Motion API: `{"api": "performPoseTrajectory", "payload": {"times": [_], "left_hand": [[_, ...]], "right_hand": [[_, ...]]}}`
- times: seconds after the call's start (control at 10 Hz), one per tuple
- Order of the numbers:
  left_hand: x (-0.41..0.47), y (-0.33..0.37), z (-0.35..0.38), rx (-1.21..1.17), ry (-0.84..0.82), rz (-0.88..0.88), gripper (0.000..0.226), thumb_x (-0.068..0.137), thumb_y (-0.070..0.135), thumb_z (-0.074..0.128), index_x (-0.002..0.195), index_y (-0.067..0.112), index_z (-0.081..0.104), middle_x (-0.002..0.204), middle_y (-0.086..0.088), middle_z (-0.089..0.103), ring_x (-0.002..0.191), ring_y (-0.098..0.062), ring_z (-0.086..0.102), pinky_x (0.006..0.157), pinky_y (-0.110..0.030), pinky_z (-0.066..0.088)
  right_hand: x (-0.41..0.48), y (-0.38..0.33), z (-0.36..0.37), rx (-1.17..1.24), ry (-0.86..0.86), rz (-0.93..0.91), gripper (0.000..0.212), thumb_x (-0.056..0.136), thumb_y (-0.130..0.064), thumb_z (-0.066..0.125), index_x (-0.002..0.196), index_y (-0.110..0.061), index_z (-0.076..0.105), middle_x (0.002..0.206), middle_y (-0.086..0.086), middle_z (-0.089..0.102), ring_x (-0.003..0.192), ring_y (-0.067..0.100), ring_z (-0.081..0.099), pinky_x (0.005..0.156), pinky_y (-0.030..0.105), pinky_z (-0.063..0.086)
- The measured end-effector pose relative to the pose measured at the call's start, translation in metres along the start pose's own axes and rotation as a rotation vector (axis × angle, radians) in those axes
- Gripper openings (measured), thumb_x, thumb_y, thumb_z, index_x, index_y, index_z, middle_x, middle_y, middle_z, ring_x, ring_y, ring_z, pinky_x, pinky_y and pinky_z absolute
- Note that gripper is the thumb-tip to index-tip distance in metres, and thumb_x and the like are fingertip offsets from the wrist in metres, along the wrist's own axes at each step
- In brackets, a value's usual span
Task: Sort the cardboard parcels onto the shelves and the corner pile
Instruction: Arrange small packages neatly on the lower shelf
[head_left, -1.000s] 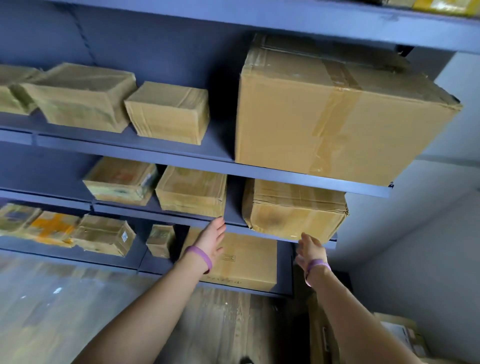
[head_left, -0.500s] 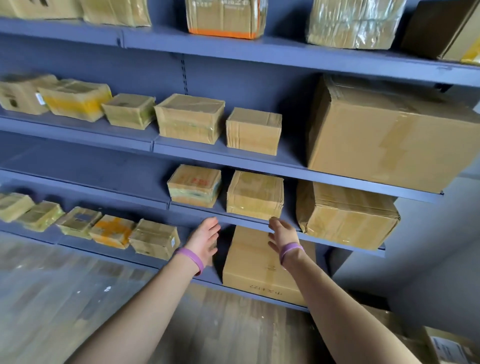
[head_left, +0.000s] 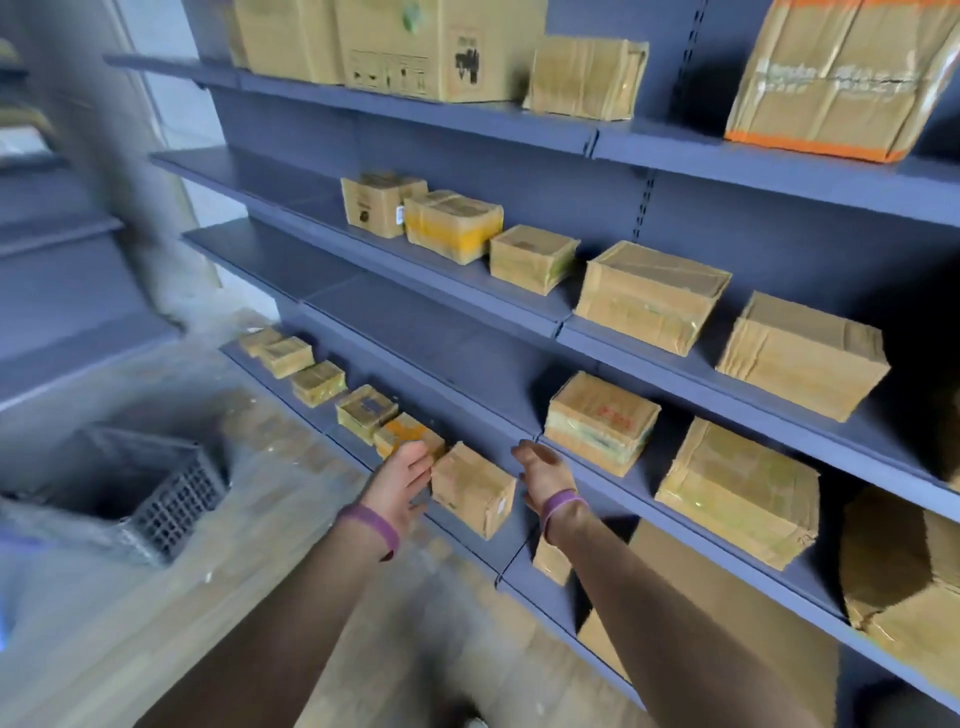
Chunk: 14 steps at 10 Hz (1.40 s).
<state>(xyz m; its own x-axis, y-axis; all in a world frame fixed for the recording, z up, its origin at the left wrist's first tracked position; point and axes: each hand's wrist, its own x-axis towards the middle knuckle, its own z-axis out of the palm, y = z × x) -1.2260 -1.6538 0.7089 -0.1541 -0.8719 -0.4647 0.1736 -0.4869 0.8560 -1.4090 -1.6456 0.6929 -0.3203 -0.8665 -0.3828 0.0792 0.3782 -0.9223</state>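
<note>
Blue metal shelves (head_left: 467, 306) run from the left to the right edge, loaded with taped cardboard parcels. My left hand (head_left: 402, 480) and my right hand (head_left: 543, 470) are stretched out in front of the lowest shelf, fingers relaxed, holding nothing. A small parcel (head_left: 472, 491) sits on that shelf between them, and my left fingertips are right beside its left face. A row of small parcels (head_left: 366, 413) runs off to the left of it. Two mid-size parcels (head_left: 602, 421) (head_left: 737, 491) sit on the shelf above, at the right.
A dark slatted plastic crate (head_left: 171, 493) stands on the wooden floor at the left. A grey pillar (head_left: 119, 171) rises behind it. Large boxes (head_left: 441, 47) fill the top shelf. The left stretches of the middle shelves (head_left: 291, 260) hold nothing.
The view has swung left along the shelves, bringing the crate and pillar into sight. Both hands have come down from the middle shelf to the lowest one, either side of the small parcel.
</note>
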Motion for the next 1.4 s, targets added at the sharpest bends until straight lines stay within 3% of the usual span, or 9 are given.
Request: {"api": "performPoseTrajectory", "payload": {"times": [0.3, 0.4, 0.6, 0.8, 1.0, 1.1, 1.2, 1.3, 1.4], "left_hand": [[0.037, 0.057, -0.126, -0.193, 0.292, 0.081, 0.045, 0.103, 0.038, 0.044, 0.142, 0.018, 0.049, 0.150, -0.003, 0.046, 0.141, -0.024, 0.037, 0.106, -0.044, 0.030], [0.063, 0.084, -0.157, -0.238, 0.370, 0.105, 0.043, 0.102, 0.036, 0.044, 0.140, 0.017, 0.051, 0.148, -0.005, 0.048, 0.141, -0.024, 0.037, 0.111, -0.046, 0.027], [0.123, 0.138, -0.199, -0.279, 0.465, 0.132, 0.042, 0.103, 0.033, 0.042, 0.139, 0.015, 0.051, 0.147, -0.005, 0.049, 0.141, -0.025, 0.037, 0.117, -0.048, 0.025], [0.194, 0.171, -0.235, -0.280, 0.441, 0.104, 0.043, 0.103, 0.034, 0.040, 0.141, 0.016, 0.050, 0.149, -0.005, 0.047, 0.142, -0.025, 0.036, 0.114, -0.047, 0.027], [0.266, 0.201, -0.278, -0.267, 0.380, 0.055, 0.042, 0.102, 0.034, 0.045, 0.139, 0.016, 0.053, 0.146, -0.005, 0.050, 0.139, -0.025, 0.040, 0.107, -0.045, 0.031], [0.304, 0.216, -0.316, -0.247, 0.357, 0.036, 0.043, 0.102, 0.035, 0.043, 0.139, 0.015, 0.051, 0.147, -0.005, 0.049, 0.139, -0.025, 0.039, 0.108, -0.046, 0.030], [0.339, 0.236, -0.357, -0.240, 0.325, 0.013, 0.034, 0.102, 0.035, 0.042, 0.130, 0.018, 0.054, 0.147, -0.006, 0.048, 0.139, -0.025, 0.039, 0.104, -0.044, 0.032], [0.368, 0.260, -0.396, -0.225, 0.279, -0.026, 0.033, 0.103, 0.035, 0.041, 0.129, 0.019, 0.053, 0.148, -0.006, 0.047, 0.139, -0.025, 0.039, 0.104, -0.044, 0.031], [0.392, 0.282, -0.432, -0.205, 0.244, -0.050, 0.044, 0.104, 0.037, 0.039, 0.143, 0.017, 0.047, 0.151, -0.006, 0.043, 0.142, -0.026, 0.035, 0.110, -0.046, 0.028]], "right_hand": [[0.068, -0.036, 0.167, -0.131, -0.330, -0.019, 0.049, 0.075, -0.037, 0.071, 0.119, -0.016, 0.061, 0.113, 0.003, 0.055, 0.104, 0.020, 0.051, 0.102, 0.039, 0.042], [0.102, -0.057, 0.217, -0.233, -0.450, -0.068, 0.044, 0.097, -0.024, 0.058, 0.137, -0.006, 0.052, 0.116, 0.003, 0.051, 0.104, 0.018, 0.049, 0.102, 0.037, 0.043], [0.183, -0.083, 0.312, -0.528, -0.564, -0.163, 0.042, 0.101, -0.028, 0.049, 0.140, -0.012, 0.050, 0.146, 0.007, 0.047, 0.134, 0.025, 0.045, 0.111, 0.035, 0.036], [0.221, -0.114, 0.354, -0.479, -0.521, -0.175, 0.039, 0.099, -0.024, 0.052, 0.134, -0.006, 0.055, 0.132, 0.012, 0.055, 0.124, 0.028, 0.052, 0.103, 0.038, 0.042], [0.272, -0.119, 0.407, -0.400, -0.439, -0.096, 0.012, 0.096, -0.025, 0.056, 0.106, -0.020, 0.058, 0.082, -0.003, 0.054, 0.079, 0.017, 0.052, 0.071, 0.028, 0.041], [0.290, -0.123, 0.445, -0.427, -0.420, -0.100, 0.022, 0.099, -0.022, 0.051, 0.113, -0.009, 0.061, 0.083, 0.001, 0.058, 0.070, 0.013, 0.053, 0.065, 0.028, 0.042], [0.306, -0.129, 0.487, -0.454, -0.344, -0.101, 0.032, 0.101, -0.020, 0.051, 0.125, -0.002, 0.058, 0.121, 0.018, 0.063, 0.111, 0.030, 0.059, 0.095, 0.039, 0.045], [0.316, -0.139, 0.525, -0.448, -0.293, -0.051, 0.039, 0.099, -0.021, 0.053, 0.134, -0.004, 0.053, 0.130, 0.015, 0.058, 0.121, 0.029, 0.055, 0.096, 0.032, 0.042], [0.327, -0.149, 0.564, -0.418, -0.293, -0.036, 0.034, 0.098, -0.019, 0.052, 0.129, -0.005, 0.055, 0.112, 0.008, 0.053, 0.103, 0.019, 0.049, 0.087, 0.029, 0.037]]}}
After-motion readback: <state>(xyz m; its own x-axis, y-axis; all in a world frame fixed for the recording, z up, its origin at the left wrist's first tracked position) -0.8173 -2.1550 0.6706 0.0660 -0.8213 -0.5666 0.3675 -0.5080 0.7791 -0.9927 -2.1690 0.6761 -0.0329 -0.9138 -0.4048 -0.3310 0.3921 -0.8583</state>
